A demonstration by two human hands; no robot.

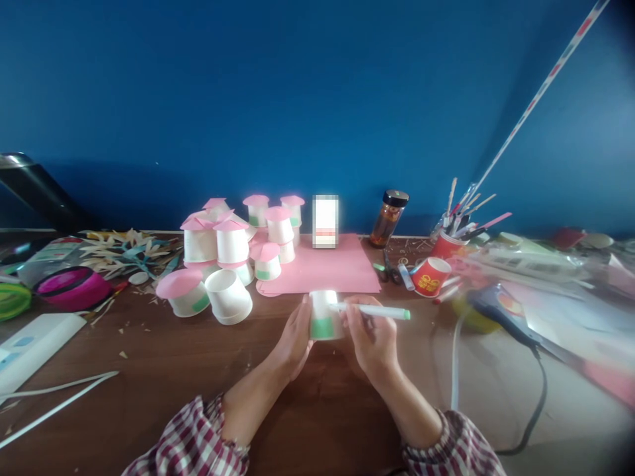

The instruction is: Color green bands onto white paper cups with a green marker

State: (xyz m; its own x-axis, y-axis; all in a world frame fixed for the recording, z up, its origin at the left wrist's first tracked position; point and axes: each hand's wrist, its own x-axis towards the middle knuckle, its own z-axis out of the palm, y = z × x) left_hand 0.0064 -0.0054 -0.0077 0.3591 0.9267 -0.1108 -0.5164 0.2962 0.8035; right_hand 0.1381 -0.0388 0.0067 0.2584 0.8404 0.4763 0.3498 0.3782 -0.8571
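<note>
Upside down on the brown table stands a white paper cup with a green coloured patch low on its side. My left hand is wrapped against the cup's left side. A white marker with a green end lies in the closed fingers of my right hand, its tip at the cup's upper wall. Further left is a plain white cup, beside a cup with a pink paper roof. Several more pink-roofed cups are stacked behind these.
Pink paper sheets lie behind the cup. At the right are a dark-lidded bottle, a tipped red cup, a red cup of sticks and a corded tool. A power strip and wood shavings are left.
</note>
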